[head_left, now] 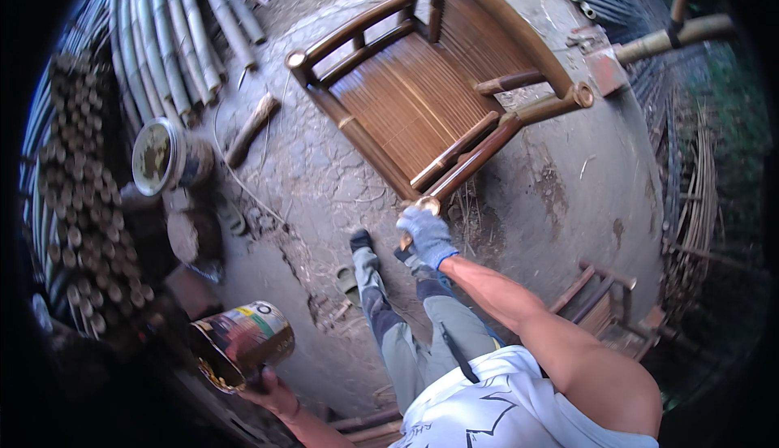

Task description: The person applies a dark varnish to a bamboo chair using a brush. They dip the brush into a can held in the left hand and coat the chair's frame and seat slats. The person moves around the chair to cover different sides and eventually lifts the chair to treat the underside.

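"What do you wear?"
"White shirt (519,373), black line print (495,417); grey trousers (458,318), dark knee patches (380,306); black strap (459,357) at my waist."
"Any gloves?"
"One grey glove (430,239), blue cuff (448,260), on my right hand (427,234); my left hand (278,398) is bare."

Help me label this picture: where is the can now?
In the head view, the can is at the lower left, tilted in the person's left hand, below and right of the bamboo pile.

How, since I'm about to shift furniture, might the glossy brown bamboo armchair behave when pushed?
The brown armchair should be stiff, given its thick pole frame. Its shiny finish may feel slippery. The broad, boxy shape makes rolling unlikely.
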Demonstrator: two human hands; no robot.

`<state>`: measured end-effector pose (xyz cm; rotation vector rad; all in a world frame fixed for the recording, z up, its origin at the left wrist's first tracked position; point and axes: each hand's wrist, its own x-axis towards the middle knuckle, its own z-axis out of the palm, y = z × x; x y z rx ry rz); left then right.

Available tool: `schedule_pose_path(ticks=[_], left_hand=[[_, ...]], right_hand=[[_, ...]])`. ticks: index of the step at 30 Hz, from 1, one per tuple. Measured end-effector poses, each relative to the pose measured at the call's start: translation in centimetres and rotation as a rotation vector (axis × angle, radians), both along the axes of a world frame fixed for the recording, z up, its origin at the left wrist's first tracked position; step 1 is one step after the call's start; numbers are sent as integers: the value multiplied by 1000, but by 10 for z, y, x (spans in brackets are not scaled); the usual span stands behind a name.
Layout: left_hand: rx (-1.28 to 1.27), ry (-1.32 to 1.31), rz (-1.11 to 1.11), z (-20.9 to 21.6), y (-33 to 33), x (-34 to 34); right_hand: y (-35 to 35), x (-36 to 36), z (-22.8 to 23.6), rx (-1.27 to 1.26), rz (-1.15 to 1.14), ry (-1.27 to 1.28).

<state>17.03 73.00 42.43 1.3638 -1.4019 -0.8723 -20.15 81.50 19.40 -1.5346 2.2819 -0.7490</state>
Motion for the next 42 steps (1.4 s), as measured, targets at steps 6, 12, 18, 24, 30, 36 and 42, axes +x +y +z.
schedule_pose_path(ticks=[6, 12, 18, 24, 30, 36, 42], left_hand=[[21, 21, -379, 0, -68, -31], [75, -16, -450, 42, -120, -41], [135, -22, -612, 51, -140, -80], [167, -54, -855, 39, -113, -133], [146, -33, -1228, 36, -29, -203], [148, 38, -1580, 26, 112, -246], [113, 89, -1845, 17, 292, -267]], right_hand=[[47, -42, -84, -266, -1012, -980], [-8, -33, -12, -431, -914, 160], [22, 41, 8, 160, -288, -9], [98, 100, 61, 55, -670, -250], [260, 141, 151, 316, -1219, -615], [406, 182, 279, -401, -1563, -227], [493, 220, 387, -523, -1586, 257]])
